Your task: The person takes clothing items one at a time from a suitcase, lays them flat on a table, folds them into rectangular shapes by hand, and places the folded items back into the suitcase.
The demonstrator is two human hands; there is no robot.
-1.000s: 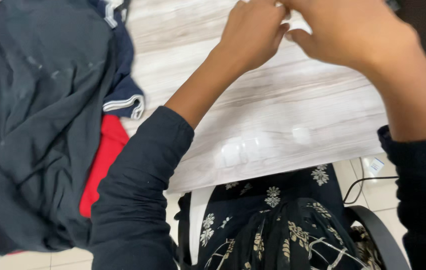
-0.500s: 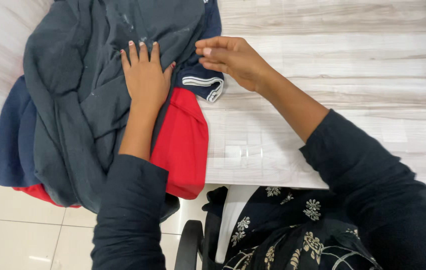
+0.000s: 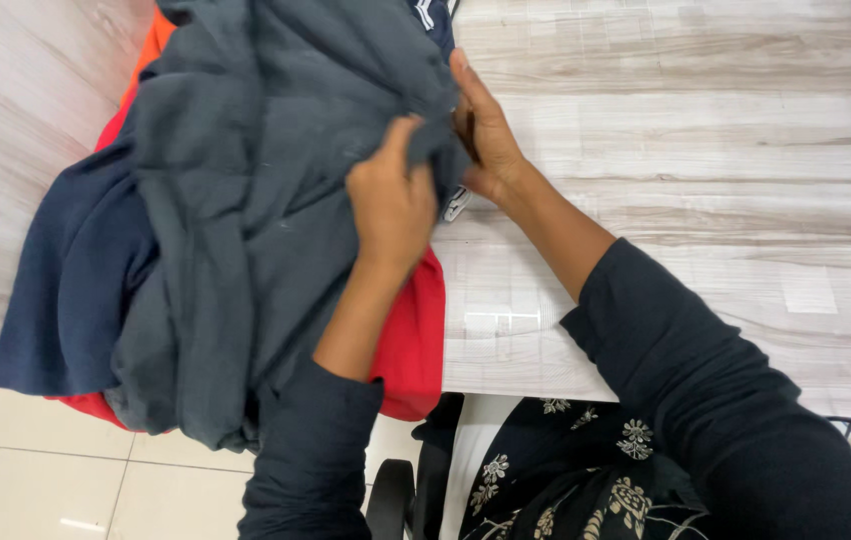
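Both hands' fingers pinch the dark grey garment [image 3: 246, 200], hiding most of the red cloth [image 3: 411, 340] beneath.

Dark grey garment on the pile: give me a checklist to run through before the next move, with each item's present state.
1. Left hand pinches the dark grey garment: ok.
2. Right hand grips the same edge: ok.
3. Garment free of the navy garment and red garment beneath: cannot tell.
4. Pile fully on the table: not ok, it overhangs the near edge.
5. Bare table to the right: ok.
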